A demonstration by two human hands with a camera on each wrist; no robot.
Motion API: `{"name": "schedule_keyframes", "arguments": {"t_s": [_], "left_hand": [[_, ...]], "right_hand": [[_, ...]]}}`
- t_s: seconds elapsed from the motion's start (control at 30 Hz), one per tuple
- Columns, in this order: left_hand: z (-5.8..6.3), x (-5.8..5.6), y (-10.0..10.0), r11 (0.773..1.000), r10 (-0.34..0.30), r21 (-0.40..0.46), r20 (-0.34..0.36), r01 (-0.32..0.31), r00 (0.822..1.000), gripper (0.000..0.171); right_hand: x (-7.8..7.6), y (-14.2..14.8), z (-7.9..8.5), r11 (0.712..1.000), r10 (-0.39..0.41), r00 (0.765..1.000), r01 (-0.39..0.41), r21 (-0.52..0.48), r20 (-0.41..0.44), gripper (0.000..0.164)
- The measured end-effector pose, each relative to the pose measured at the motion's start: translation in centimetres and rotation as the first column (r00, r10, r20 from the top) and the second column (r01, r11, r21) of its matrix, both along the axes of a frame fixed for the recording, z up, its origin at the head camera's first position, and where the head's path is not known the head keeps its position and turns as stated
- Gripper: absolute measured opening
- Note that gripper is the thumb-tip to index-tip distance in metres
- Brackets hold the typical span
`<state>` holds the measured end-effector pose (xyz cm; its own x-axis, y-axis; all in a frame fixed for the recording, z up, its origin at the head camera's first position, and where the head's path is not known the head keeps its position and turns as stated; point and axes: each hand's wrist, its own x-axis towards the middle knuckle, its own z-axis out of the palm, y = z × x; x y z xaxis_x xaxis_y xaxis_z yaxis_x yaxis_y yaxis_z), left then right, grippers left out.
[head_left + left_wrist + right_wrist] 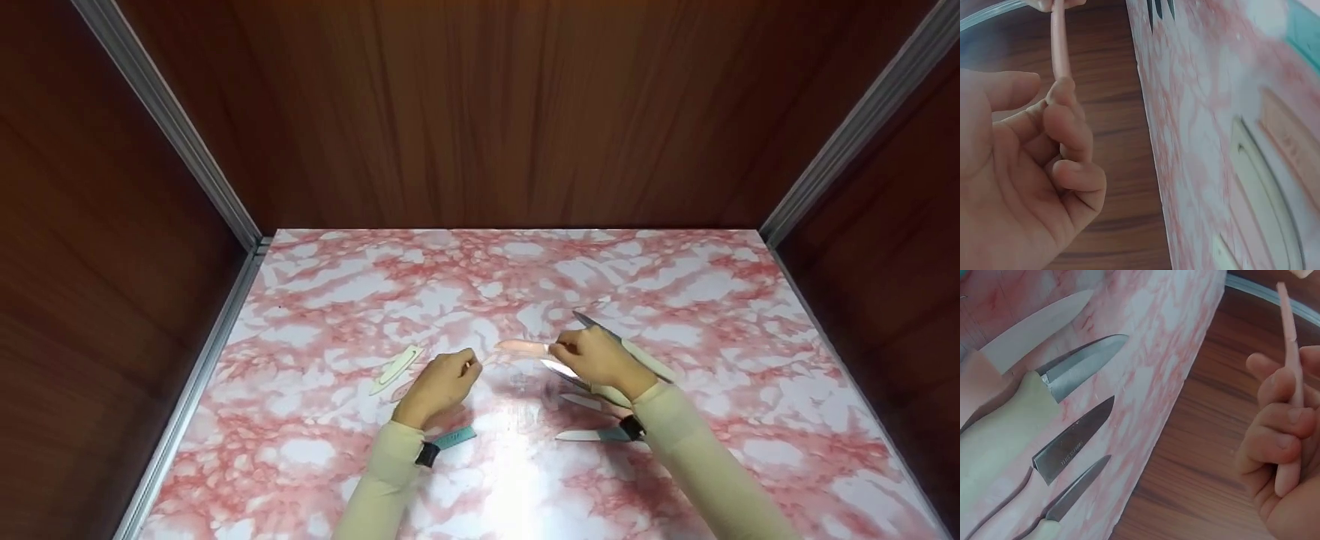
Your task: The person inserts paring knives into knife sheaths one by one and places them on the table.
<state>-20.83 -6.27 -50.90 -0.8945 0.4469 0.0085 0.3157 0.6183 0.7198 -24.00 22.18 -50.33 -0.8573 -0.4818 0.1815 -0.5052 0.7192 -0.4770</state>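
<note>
My right hand (596,360) grips a pink knife (1294,360) by its handle, fingers curled round it. The long, thin pink blade part, which looks like a blade in a sheath, points left toward my left hand (444,381). That hand's fingertips are right at the tip in the left wrist view, fingers loosely curled and the thumb apart from them. Below my right hand lie several bare knives, among them one with a cream handle (1010,422) and one with a dark blade (1075,441). A cream sheath (397,369) lies beside my left hand.
A pink sheath (403,390) lies partly under my left hand, and a teal sheath (456,437) near that wrist. A teal-handled knife (589,435) is by the right wrist. Brown wood-grain panels (480,112) stand round the pink-and-white marbled table (315,450).
</note>
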Motion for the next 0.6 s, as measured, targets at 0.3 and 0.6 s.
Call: {"name": "schedule_keyframes", "arguments": {"t_s": [0.3, 0.6], "left_hand": [[-0.6, 0.2, -2.8, 0.995, 0.050, -0.087, 0.020, -0.048, 0.999, 0.022], [-1.3, 0.8, -5.1, 0.990, 0.076, -0.123, 0.004, -0.075, 0.997, 0.019]], "right_hand": [[-2.2, 0.2, -1.2, 0.982, -0.159, 0.984, 0.149, 0.117, 0.080, 0.010], [-4.2, -1.2, -1.8, 0.935, -0.310, 0.947, 0.287, 0.208, 0.083, 0.012]]}}
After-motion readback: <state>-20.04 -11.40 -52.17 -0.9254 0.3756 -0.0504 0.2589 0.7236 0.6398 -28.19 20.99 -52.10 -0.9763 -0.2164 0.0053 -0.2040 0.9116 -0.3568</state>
